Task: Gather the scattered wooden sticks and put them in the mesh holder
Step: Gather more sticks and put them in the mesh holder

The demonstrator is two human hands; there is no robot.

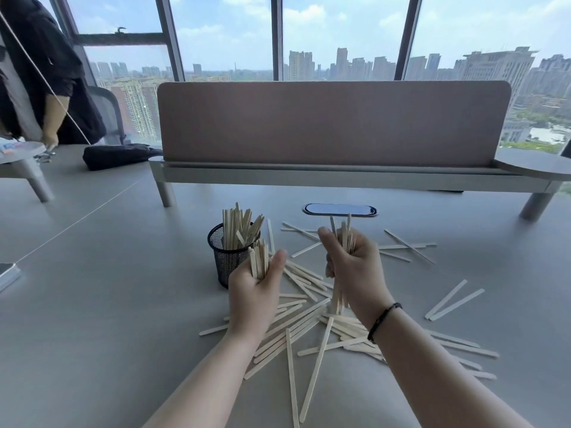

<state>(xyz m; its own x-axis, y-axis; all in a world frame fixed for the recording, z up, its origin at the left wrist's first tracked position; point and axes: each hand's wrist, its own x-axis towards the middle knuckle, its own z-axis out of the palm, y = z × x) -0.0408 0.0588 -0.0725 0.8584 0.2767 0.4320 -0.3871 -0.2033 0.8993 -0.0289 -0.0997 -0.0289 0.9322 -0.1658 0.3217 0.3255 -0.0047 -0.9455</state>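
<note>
A black mesh holder (225, 261) stands on the grey table, with several pale wooden sticks (238, 227) upright in it. My left hand (251, 291) grips a short bundle of sticks (259, 259) right beside the holder's right rim. My right hand (355, 270) holds a longer bundle (341, 233) upright, its lower ends resting near the table. Many loose sticks (309, 322) lie scattered under and around both hands, and a few more lie apart at the right (452, 301).
A brown desk divider (333, 125) on a raised shelf stands behind the work area, with a cable port (339, 209) in front of it. A black bag (117, 154) and a seated person (37, 75) are at the far left. A flat object (7, 273) lies at the left edge.
</note>
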